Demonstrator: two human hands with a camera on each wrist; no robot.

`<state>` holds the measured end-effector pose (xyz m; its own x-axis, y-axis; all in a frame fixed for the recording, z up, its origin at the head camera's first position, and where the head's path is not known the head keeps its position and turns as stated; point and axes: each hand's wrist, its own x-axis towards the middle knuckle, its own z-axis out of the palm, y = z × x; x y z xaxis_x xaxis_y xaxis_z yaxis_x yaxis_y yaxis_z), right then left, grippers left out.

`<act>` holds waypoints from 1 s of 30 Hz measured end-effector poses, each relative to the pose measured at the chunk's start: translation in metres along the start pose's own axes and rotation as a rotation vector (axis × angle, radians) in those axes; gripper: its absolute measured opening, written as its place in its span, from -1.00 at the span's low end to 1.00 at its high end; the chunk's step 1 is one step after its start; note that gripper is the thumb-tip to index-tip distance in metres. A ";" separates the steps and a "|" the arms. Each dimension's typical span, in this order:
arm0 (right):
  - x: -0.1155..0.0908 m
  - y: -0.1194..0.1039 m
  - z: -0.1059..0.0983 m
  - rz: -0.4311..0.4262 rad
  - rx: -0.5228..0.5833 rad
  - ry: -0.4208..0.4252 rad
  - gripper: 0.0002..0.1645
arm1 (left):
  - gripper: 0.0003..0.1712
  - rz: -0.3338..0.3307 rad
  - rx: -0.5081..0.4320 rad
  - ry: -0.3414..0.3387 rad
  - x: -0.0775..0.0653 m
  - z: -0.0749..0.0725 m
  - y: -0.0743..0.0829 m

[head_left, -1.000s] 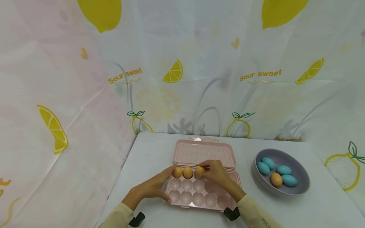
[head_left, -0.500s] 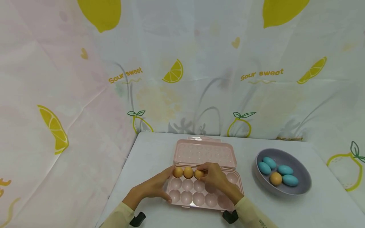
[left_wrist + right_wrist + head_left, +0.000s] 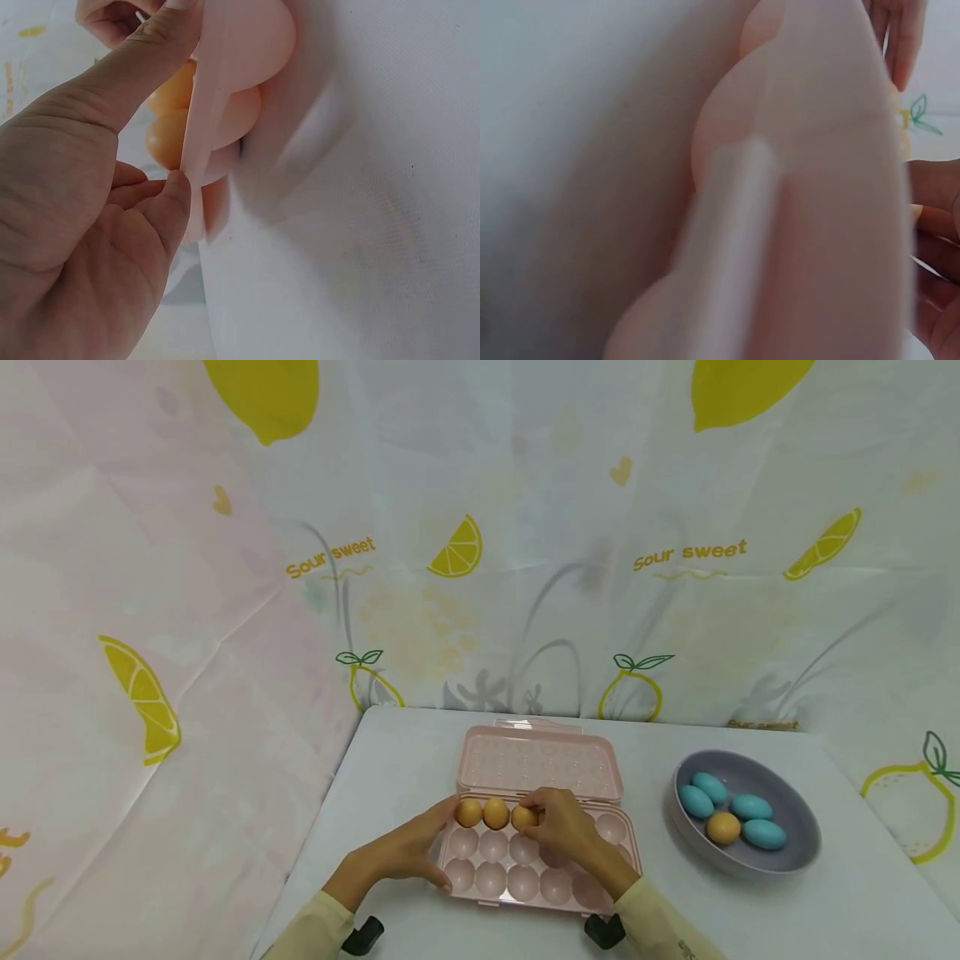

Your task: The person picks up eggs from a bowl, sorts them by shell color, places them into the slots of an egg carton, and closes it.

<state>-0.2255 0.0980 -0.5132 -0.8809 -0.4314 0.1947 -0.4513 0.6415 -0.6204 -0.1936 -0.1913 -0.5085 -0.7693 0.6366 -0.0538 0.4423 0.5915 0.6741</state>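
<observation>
A pink egg box [image 3: 491, 881] lies with its lid [image 3: 540, 764] folded back, away from me. Two orange eggs [image 3: 495, 814] sit at the left of its back row. My right hand [image 3: 566, 827] pinches a third orange egg [image 3: 522, 817] at the neighbouring cell, its fingers covering part of the shell. My left hand [image 3: 401, 853] spans the box's left end, thumb near the front corner and fingers at the back. In the left wrist view, that hand [image 3: 82, 187] holds the box's rim. The right wrist view has the box's side [image 3: 840, 225] up close, hiding most of the pinch.
To the right stands a grey bowl [image 3: 791, 802] with several blue eggs [image 3: 765, 835] and one orange egg [image 3: 723, 828] in it. A lemon-print cloth [image 3: 525, 568] hangs behind the white table [image 3: 397, 752].
My right hand has lowered the orange egg slightly into the third back-row cell, then stayed there. The bowl's orange egg has shifted a little left. My left hand keeps its place.
</observation>
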 end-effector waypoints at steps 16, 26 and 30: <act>-0.001 0.002 -0.019 -0.108 -0.119 -0.020 -0.51 | 0.47 0.021 0.022 -0.001 0.001 0.000 -0.002; -0.006 0.009 -0.077 -0.031 -0.250 0.097 -0.55 | 0.49 0.034 0.023 0.010 0.000 0.002 -0.002; -0.009 0.026 -0.108 -0.067 -0.334 0.157 -0.60 | 0.49 0.022 0.022 0.006 -0.001 0.000 0.000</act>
<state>-0.2444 0.1870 -0.4490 -0.8472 -0.3938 0.3566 -0.5077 0.7979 -0.3250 -0.1930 -0.1922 -0.5084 -0.7620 0.6466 -0.0353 0.4686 0.5882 0.6591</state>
